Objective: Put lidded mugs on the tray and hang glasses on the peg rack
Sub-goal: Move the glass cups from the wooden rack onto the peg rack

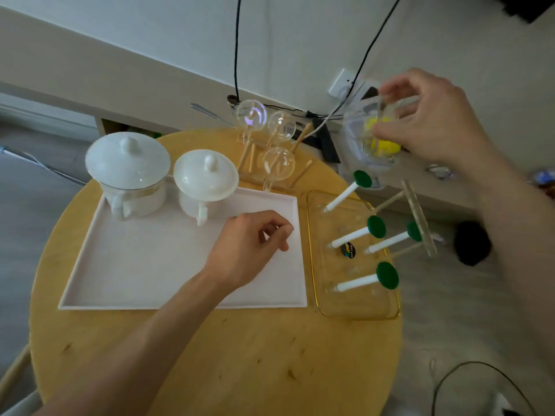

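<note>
Two white lidded mugs, a larger one (129,172) and a smaller one (205,183), stand at the far end of the white tray (90,265). My left hand (249,250) hovers over the tray's right part, fingers curled, holding nothing. My right hand (432,118) grips a clear glass (360,136), held in the air above the far right of the table. Below it is the peg rack (354,256), a clear gold-rimmed tray with white pegs capped in green; no glass hangs on them. Three clear glasses (277,163) hang on a wooden rack behind the white tray.
The round wooden table (240,355) carries everything. A wall socket (342,82) with black cables sits behind the table. A second wooden-pegged stand (417,217) lies off the table's right edge. A dark object (471,243) lies on the floor at right.
</note>
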`<act>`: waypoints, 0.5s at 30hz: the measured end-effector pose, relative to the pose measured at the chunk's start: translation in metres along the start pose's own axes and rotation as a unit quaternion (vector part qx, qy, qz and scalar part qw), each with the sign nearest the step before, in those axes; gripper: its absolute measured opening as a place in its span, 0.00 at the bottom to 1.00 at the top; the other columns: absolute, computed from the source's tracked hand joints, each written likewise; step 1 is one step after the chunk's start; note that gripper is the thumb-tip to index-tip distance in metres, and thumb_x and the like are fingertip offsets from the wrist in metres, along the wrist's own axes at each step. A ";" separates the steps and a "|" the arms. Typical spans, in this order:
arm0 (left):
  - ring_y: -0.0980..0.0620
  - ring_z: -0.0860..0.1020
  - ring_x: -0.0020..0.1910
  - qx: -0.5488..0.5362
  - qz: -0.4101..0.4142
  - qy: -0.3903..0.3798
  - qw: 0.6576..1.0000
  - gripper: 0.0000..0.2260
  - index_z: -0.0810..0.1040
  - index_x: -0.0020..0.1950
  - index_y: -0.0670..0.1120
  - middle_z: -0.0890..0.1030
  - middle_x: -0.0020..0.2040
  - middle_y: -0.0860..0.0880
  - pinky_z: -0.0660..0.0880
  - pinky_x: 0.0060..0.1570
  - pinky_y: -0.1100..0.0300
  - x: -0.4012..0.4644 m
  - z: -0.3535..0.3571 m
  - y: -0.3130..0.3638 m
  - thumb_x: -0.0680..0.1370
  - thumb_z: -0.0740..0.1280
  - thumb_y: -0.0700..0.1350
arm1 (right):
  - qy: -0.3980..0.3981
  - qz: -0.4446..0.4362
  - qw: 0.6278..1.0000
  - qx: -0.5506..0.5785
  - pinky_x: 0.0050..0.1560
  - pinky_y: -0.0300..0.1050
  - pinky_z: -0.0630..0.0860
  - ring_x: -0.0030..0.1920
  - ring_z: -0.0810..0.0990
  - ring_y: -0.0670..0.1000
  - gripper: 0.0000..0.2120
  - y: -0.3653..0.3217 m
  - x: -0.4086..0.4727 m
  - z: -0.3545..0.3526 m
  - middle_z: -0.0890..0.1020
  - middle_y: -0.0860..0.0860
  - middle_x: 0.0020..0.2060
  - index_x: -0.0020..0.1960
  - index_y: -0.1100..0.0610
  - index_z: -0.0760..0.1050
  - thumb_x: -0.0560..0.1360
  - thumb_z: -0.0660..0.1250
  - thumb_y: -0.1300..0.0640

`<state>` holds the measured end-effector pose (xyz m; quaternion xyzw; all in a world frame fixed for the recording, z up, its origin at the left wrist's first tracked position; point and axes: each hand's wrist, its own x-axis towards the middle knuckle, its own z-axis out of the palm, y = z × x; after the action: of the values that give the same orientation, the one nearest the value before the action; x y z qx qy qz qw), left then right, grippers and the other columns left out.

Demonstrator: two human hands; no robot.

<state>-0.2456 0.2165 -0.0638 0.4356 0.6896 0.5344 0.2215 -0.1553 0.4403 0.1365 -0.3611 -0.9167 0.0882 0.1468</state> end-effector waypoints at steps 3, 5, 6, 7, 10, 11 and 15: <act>0.53 0.82 0.33 0.003 0.018 -0.005 1.000 0.06 0.85 0.49 0.51 0.86 0.36 0.58 0.80 0.38 0.59 -0.001 0.006 0.007 0.81 0.69 0.50 | 0.020 0.018 1.000 -0.009 0.54 0.51 0.81 0.52 0.83 0.54 0.29 0.033 -0.027 -0.029 0.83 0.49 0.58 0.65 0.52 0.78 0.66 0.81 0.49; 0.51 0.83 0.33 -0.002 0.022 -0.004 1.000 0.06 0.85 0.49 0.51 0.87 0.36 0.58 0.80 0.39 0.56 -0.001 0.010 0.009 0.81 0.69 0.51 | 0.021 0.031 0.999 -0.008 0.54 0.52 0.81 0.53 0.83 0.56 0.30 0.056 -0.045 -0.043 0.83 0.50 0.59 0.65 0.53 0.78 0.65 0.82 0.50; 0.50 0.83 0.32 -0.005 0.020 -0.005 1.000 0.07 0.85 0.49 0.51 0.87 0.36 0.57 0.80 0.39 0.55 -0.001 0.011 0.011 0.81 0.69 0.51 | 0.015 0.039 0.999 -0.012 0.56 0.54 0.81 0.55 0.83 0.57 0.29 0.067 -0.054 -0.049 0.82 0.51 0.59 0.65 0.53 0.78 0.66 0.82 0.52; 0.50 0.83 0.32 -0.004 0.019 -0.007 1.000 0.07 0.85 0.50 0.51 0.87 0.37 0.57 0.80 0.39 0.55 -0.002 0.013 0.011 0.80 0.69 0.51 | 0.004 0.048 0.999 -0.017 0.57 0.55 0.81 0.55 0.82 0.56 0.28 0.077 -0.063 -0.052 0.82 0.50 0.59 0.66 0.53 0.77 0.68 0.82 0.54; 0.51 0.81 0.31 -0.007 0.015 -0.013 1.000 0.06 0.85 0.49 0.52 0.87 0.36 0.57 0.79 0.35 0.59 -0.006 0.018 0.012 0.80 0.70 0.51 | -0.046 0.070 0.996 -0.028 0.59 0.56 0.81 0.56 0.80 0.52 0.28 0.101 -0.088 -0.057 0.81 0.49 0.61 0.66 0.49 0.77 0.69 0.81 0.57; 0.51 0.81 0.31 -0.011 0.013 -0.015 1.000 0.05 0.85 0.48 0.52 0.86 0.36 0.57 0.78 0.35 0.59 -0.007 0.019 0.012 0.80 0.70 0.50 | -0.067 0.077 0.994 -0.027 0.59 0.56 0.81 0.56 0.81 0.52 0.28 0.107 -0.096 -0.057 0.80 0.50 0.61 0.66 0.46 0.77 0.68 0.81 0.56; 0.51 0.83 0.33 -0.003 0.020 -0.018 1.000 0.05 0.85 0.48 0.51 0.86 0.36 0.57 0.80 0.38 0.57 -0.009 0.021 0.011 0.80 0.70 0.50 | -0.135 0.075 0.988 0.011 0.53 0.37 0.76 0.57 0.78 0.40 0.28 0.117 -0.115 -0.051 0.79 0.47 0.61 0.66 0.47 0.76 0.70 0.79 0.60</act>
<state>-0.2202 0.2209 -0.0623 0.4578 0.6751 0.5331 0.2247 0.0156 0.4488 0.1294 -0.4117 -0.8976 0.1567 0.0190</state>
